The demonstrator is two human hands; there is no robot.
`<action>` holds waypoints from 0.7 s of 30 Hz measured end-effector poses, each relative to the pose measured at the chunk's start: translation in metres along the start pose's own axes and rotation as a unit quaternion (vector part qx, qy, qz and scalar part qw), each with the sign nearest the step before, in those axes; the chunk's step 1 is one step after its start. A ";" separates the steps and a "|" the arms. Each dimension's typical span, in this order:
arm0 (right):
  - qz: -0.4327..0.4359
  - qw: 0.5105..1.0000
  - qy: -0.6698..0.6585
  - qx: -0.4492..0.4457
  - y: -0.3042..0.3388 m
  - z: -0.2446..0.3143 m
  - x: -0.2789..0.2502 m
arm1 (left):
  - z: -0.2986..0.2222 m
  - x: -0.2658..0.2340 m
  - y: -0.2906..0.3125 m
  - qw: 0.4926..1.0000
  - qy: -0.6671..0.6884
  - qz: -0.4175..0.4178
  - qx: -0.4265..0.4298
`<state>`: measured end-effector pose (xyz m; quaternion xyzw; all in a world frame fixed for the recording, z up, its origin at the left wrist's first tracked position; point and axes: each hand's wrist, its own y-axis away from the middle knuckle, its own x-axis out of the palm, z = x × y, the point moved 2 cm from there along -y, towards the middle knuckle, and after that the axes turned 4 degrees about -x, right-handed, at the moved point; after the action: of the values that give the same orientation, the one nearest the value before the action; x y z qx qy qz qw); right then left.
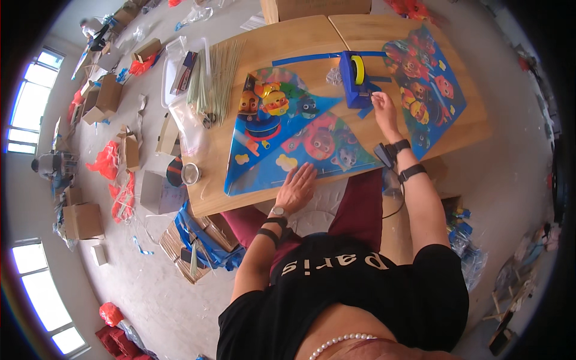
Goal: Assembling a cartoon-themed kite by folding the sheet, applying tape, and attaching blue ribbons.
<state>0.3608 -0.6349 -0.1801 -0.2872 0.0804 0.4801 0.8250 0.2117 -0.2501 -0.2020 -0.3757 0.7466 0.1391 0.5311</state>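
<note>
My left hand (297,187) lies flat, fingers stretched, on the near edge of a blue printed plastic sheet (324,144) with cartoon animals, which looks like a kite sail. Another such sheet (264,108) lies beyond it, overlapping it. Just right of the blue tape dispenser (355,84), my right hand (386,113) is raised with thumb and fingertips pinched together. Whatever is between them is too small to make out. The dispenser holds a roll of tape (358,69) with a yellow core. More printed sheets (425,90) lie at the table's right.
Thin pale sticks (219,75) lie at the table's left beside a clear plastic bin (170,66). A small round container (191,173) stands at the left edge. A blue strip (306,59) runs behind the dispenser. Cardboard boxes (103,99) and red bags (107,161) litter the floor.
</note>
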 end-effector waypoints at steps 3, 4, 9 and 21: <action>0.088 0.993 0.026 0.078 -0.021 -0.005 0.009 | 0.000 -0.005 0.002 1.000 0.009 -0.008 -0.022; 0.091 0.993 0.026 0.077 -0.027 -0.004 0.013 | 0.000 -0.006 0.004 1.000 0.012 -0.017 -0.019; 0.171 0.967 -0.025 0.187 -0.045 -0.005 0.016 | 0.002 -0.004 0.005 0.999 0.021 -0.037 -0.012; 0.182 0.895 -0.265 0.310 -0.039 0.009 0.002 | 0.002 -0.005 0.004 0.999 0.024 -0.038 -0.007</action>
<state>0.3931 -0.6430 -0.1575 0.1403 0.0545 0.6309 0.7611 0.2112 -0.2437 -0.1988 -0.4107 0.7431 0.1149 0.5157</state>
